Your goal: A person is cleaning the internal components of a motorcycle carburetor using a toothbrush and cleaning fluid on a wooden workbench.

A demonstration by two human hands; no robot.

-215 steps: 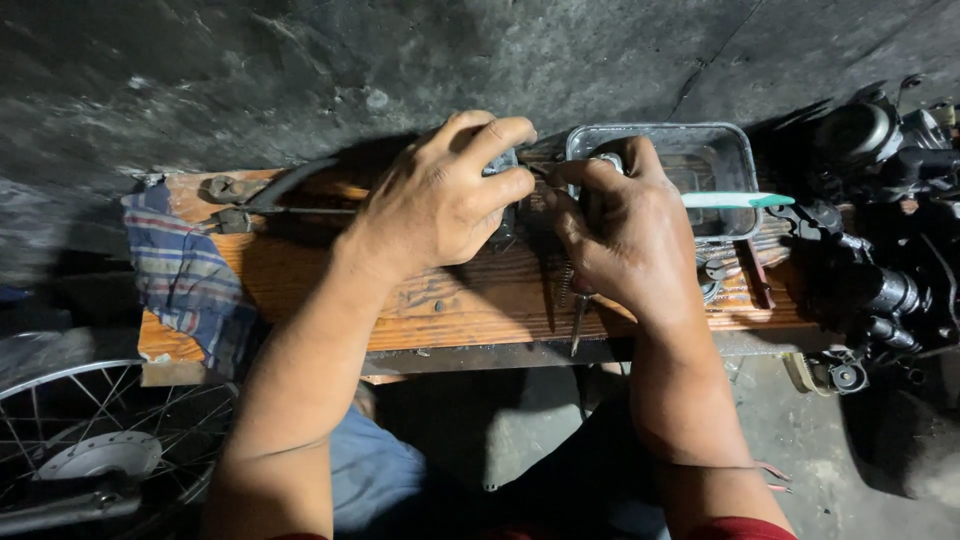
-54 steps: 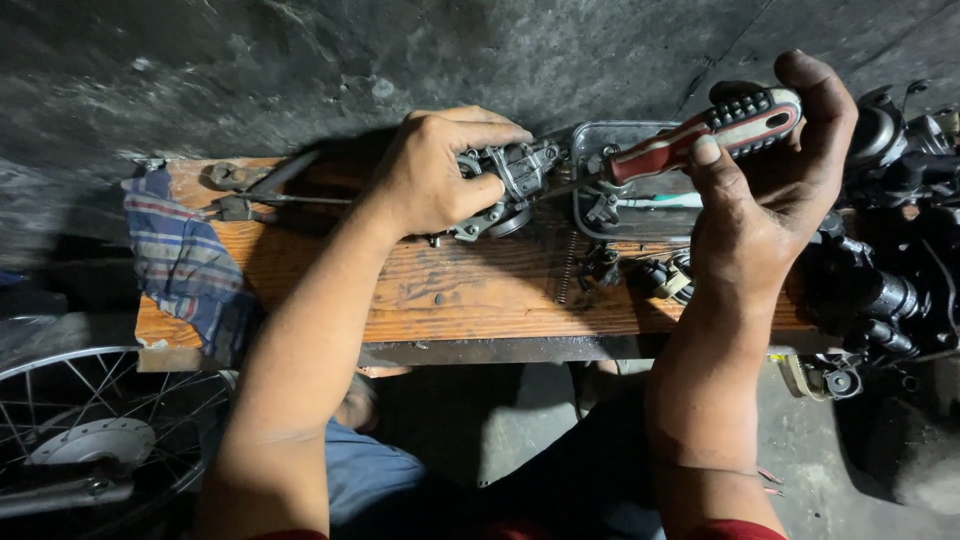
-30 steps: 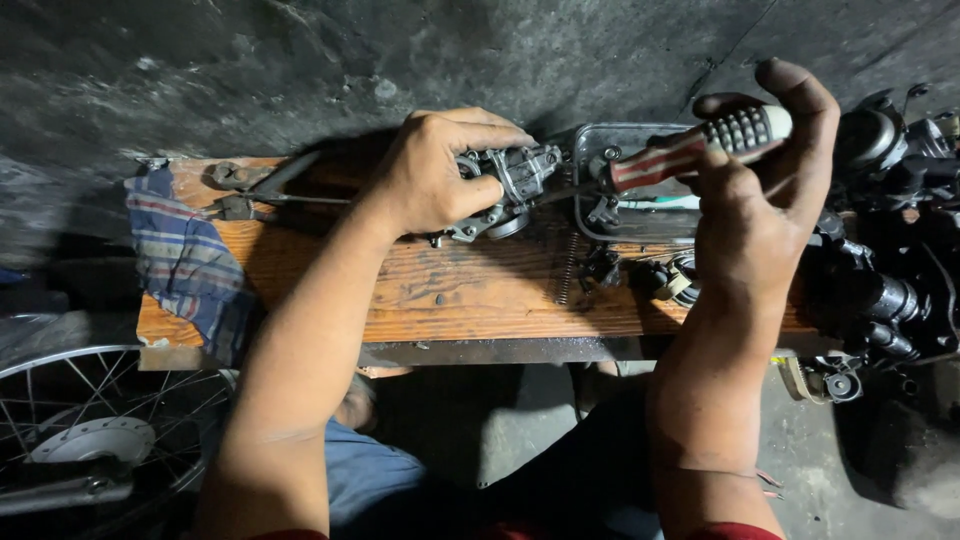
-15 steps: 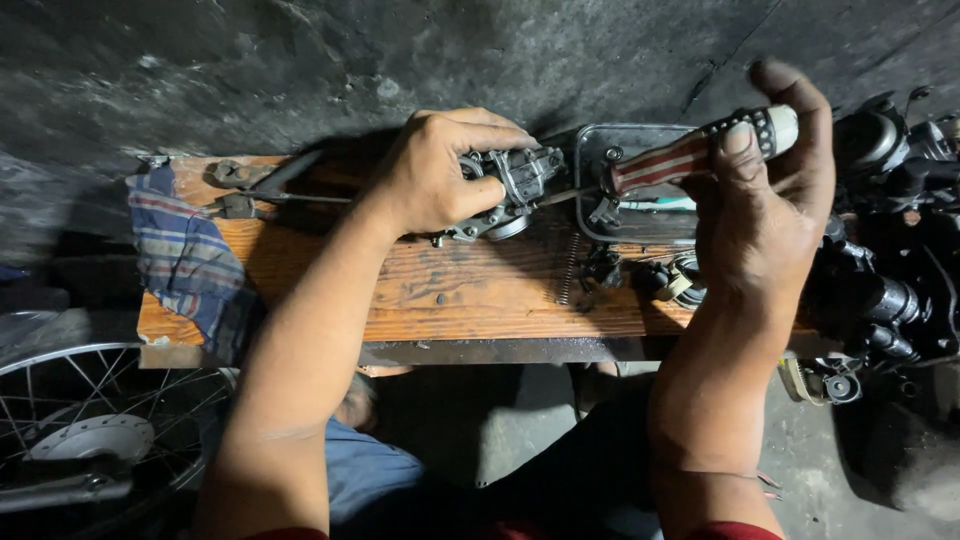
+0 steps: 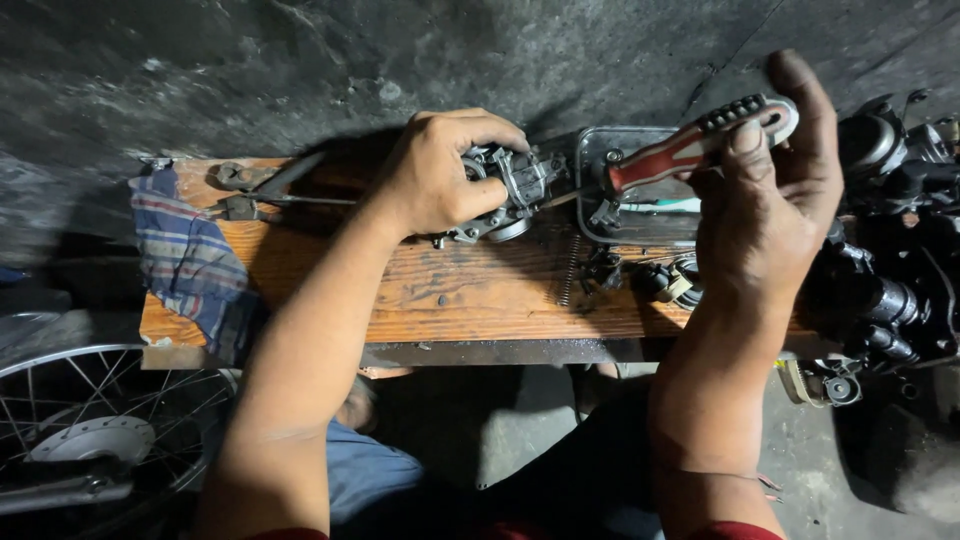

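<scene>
Small grey metal carburettor-like part point(image 5: 505, 190) resting on the back edge of the wooden worktop point(image 5: 470, 295), just left of the metal tray point(image 5: 590, 150). Clamped from the left by the left hand point(image 5: 440, 180), fingers curled over its top and thumb pressed against its near side. Screwdriver point(image 5: 690, 150) with a red, black and white handle lying slantwise above the tray, thin shaft running down-left with its tip at the right side of the part. Held by the right hand point(image 5: 770, 200), fingers wrapped round the upper end of the handle, forefinger stretched along the butt, thumb laid on the grip.

Inside the tray, a pale green-handled tool point(image 5: 650, 205) lying flat, partly hidden under the screwdriver. On the worktop just in front of the tray, a coil spring point(image 5: 568, 282) and a few small dark fittings point(image 5: 650, 278), too dim to tell apart. At the left end of the worktop, a striped cloth point(image 5: 190, 260) hanging over the edge, with pliers point(image 5: 260, 190) lying beside it toward the back. Spoked wheel point(image 5: 100, 430) at lower left, beside the left forearm. Dark engine parts point(image 5: 890, 290) crowding the right end of the worktop, close behind the right hand. Rough dark floor point(image 5: 300, 70) beyond the worktop.
</scene>
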